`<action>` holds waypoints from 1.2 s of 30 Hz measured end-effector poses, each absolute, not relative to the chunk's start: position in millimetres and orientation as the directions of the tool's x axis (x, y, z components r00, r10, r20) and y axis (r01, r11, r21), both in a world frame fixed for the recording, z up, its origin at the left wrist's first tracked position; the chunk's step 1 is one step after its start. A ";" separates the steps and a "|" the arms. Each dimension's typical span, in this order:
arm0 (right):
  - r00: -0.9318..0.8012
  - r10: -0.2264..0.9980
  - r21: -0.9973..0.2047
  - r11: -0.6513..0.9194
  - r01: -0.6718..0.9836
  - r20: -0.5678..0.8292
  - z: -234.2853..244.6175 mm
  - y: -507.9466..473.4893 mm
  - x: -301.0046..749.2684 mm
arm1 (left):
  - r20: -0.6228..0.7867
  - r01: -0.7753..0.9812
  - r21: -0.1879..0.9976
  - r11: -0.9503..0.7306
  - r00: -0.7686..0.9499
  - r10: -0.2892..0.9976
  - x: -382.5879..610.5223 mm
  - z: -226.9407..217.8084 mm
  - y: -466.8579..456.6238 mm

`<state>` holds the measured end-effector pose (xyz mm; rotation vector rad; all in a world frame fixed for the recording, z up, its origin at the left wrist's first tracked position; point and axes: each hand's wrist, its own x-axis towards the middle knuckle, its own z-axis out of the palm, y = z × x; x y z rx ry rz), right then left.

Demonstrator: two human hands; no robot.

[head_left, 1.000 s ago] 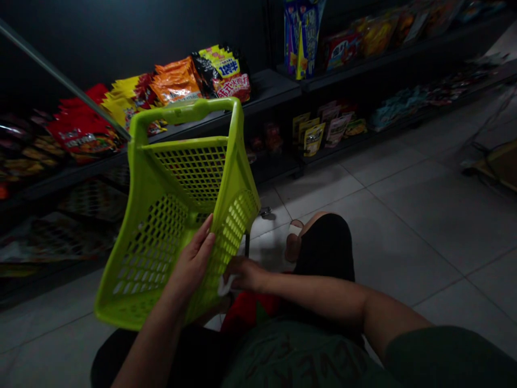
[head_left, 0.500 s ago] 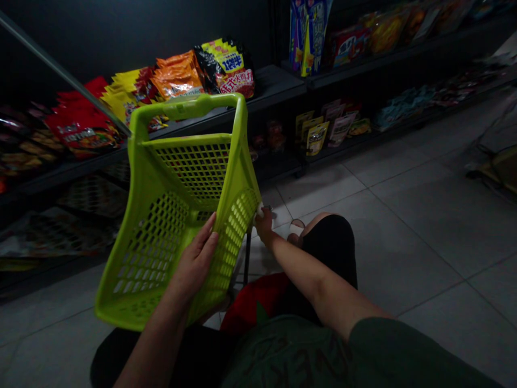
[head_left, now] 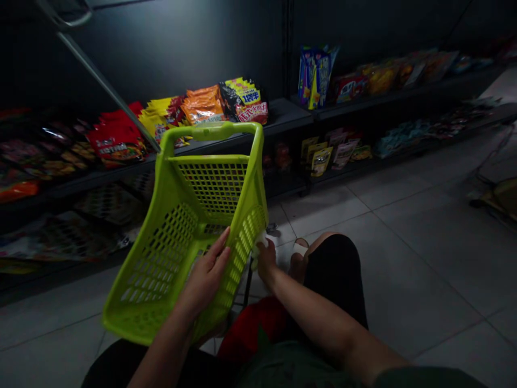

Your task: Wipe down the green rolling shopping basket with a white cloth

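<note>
A lime-green shopping basket (head_left: 159,186) with a long metal handle rod (head_left: 107,86) stands tilted before my crouched legs, its open top towards me. Its lattice walls show nothing inside. Over the near right rim lies my left hand (head_left: 210,267), closed on the edge with the fingers inside the basket. Outside the right wall, my right hand (head_left: 266,258) pinches a white wad (head_left: 260,240), like a cloth or tissue, against the lattice. The fingertips there are partly hidden.
Dark shelves (head_left: 286,116) run along the wall behind the basket. They carry red snack bags (head_left: 117,134), orange packets (head_left: 204,105) and blue packs (head_left: 317,75). Pale floor tiles (head_left: 404,258) extend to the right. A dim cart-like object (head_left: 501,194) stands at the far right.
The view has tilted up, so basket and shelves appear lower and further right. My right hand with the white wad has shifted slightly down along the basket's side. My left hand keeps its hold.
</note>
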<state>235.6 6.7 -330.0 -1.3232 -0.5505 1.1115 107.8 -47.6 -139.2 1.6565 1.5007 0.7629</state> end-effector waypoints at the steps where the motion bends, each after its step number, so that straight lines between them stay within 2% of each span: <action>1: 0.435 0.856 -0.927 -0.121 -0.356 -0.279 -315.5 11.7 241.9 | -0.062 0.527 0.849 -0.022 0.141 0.988 106.3 -139.3 -48.7; 3: 0.457 0.868 -0.946 -0.043 -0.320 -0.194 -281.6 22.1 252.3 | -0.061 0.510 0.860 -0.030 0.161 0.985 103.1 -139.6 -51.1; 5: 0.436 0.896 -0.985 0.141 -0.103 0.083 -247.2 34.2 261.9 | -0.057 0.494 0.868 -0.041 0.183 0.981 99.8 -139.9 -53.2; 7: 0.373 0.864 -0.941 0.315 0.124 0.338 -219.8 50.9 276.7 | -0.057 0.484 0.873 -0.051 0.207 0.977 96.3 -140.0 -54.6; 9: 0.371 0.806 -0.887 0.401 0.230 0.461 -201.3 73.9 300.4 | -0.056 0.491 0.869 -0.065 0.227 0.972 92.8 -139.2 -55.1; 11: 0.460 0.756 -0.885 0.397 0.244 0.466 -190.0 98.4 328.0 | -0.056 0.509 0.857 -0.077 0.241 0.969 89.1 -137.1 -55.2; 13: 0.572 0.708 -0.909 0.354 0.221 0.415 -184.9 113.5 347.0 | -0.060 0.521 0.849 -0.088 0.262 0.963 85.3 -134.0 -55.5; 15: 0.613 0.681 -0.914 0.342 0.217 0.400 -187.3 107.7 346.7 | -0.062 0.517 0.850 -0.096 0.280 0.958 80.7 -131.3 -56.3; 17: 0.540 0.709 -0.891 0.380 0.247 0.453 -197.7 78.3 327.6 | -0.059 0.506 0.857 -0.101 0.291 0.955 74.0 -130.0 -57.8; 19: 0.372 0.778 -0.861 0.428 0.275 0.506 -210.9 36.8 302.5 | -0.055 0.505 0.856 -0.109 0.299 0.953 63.6 -130.3 -59.5; 22: 0.250 0.825 -0.856 0.449 0.255 0.507 -211.6 -6.0 287.5 | -0.061 0.549 0.825 -0.135 0.323 0.944 39.5 -132.1 -61.6; 24: 0.313 0.771 -0.830 0.484 0.277 0.554 -189.0 -5.1 299.9 | -0.063 0.603 0.782 -0.159 0.329 0.942 19.8 -132.9 -61.1; 27: 0.436 0.622 -0.760 0.516 0.395 0.650 -144.1 24.0 323.6 | -0.024 0.684 0.690 -0.237 0.348 0.937 -7.5 -133.7 -55.4; 29: 0.441 0.589 -0.735 0.509 0.448 0.677 -131.4 35.8 320.2 | 0.001 0.724 0.626 -0.290 0.371 0.928 -21.7 -135.0 -48.6; 31: 0.280 0.645 -0.687 0.551 0.473 0.711 -139.8 28.5 297.6 | 0.017 0.754 0.564 -0.337 0.397 0.918 -34.7 -137.5 -41.4; 32: 0.128 0.676 -0.643 0.600 0.476 0.725 -148.8 19.0 283.1 | 0.026 0.767 0.532 -0.359 0.409 0.912 -41.7 -139.1 -38.1; 34: -0.176 0.659 -0.532 0.714 0.455 0.732 -164.9 -2.7 259.9 | 0.057 0.791 0.464 -0.399 0.423 0.904 -57.8 -141.7 -33.5; 35: -0.253 0.630 -0.492 0.751 0.441 0.735 -167.3 -11.1 255.4 | 0.076 0.802 0.430 -0.414 0.425 0.902 -66.3 -142.0 -32.2; 36: -0.256 0.610 -0.472 0.764 0.440 0.750 -164.2 -16.0 257.1 | 0.096 0.813 0.400 -0.423 0.421 0.902 -74.0 -141.1 -31.3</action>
